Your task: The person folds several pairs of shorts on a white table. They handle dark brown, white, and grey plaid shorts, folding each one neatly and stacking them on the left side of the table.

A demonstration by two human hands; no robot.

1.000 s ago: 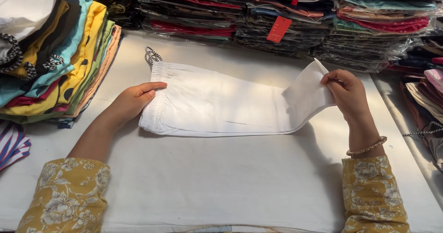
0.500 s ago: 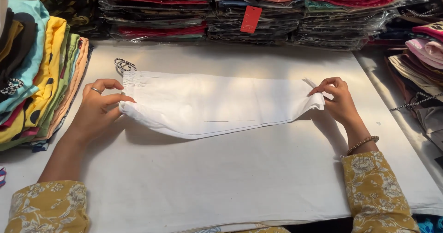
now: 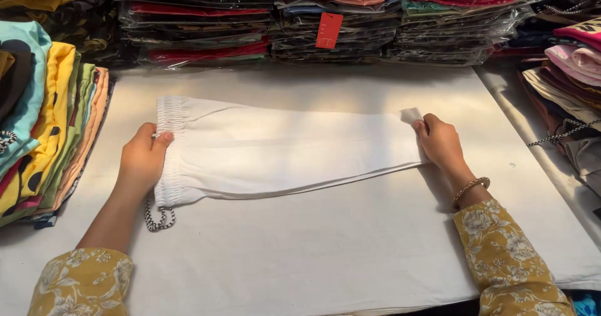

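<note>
White trousers point(image 3: 282, 150) lie flat and stretched lengthwise on a white table point(image 3: 313, 253), elastic waistband to the left. My left hand point(image 3: 143, 158) pinches the waistband at its left edge. My right hand point(image 3: 440, 142) grips the narrow leg end on the right. A black-and-white drawstring cord point(image 3: 158, 217) hangs out from under the waistband just below my left hand. Both arms wear yellow floral sleeves, and a bangle sits on my right wrist.
A stack of folded colourful clothes point(image 3: 44, 116) stands at the left. Plastic-wrapped garment piles point(image 3: 313, 22) line the back, with a red tag point(image 3: 328, 30) hanging from them. More folded clothes point(image 3: 573, 72) sit at the right edge.
The trousers were unfolded, lifted and pulled taut between both hands, then laid down flat on the table. The drawstring now lies at the near side of the waistband instead of the far side.
</note>
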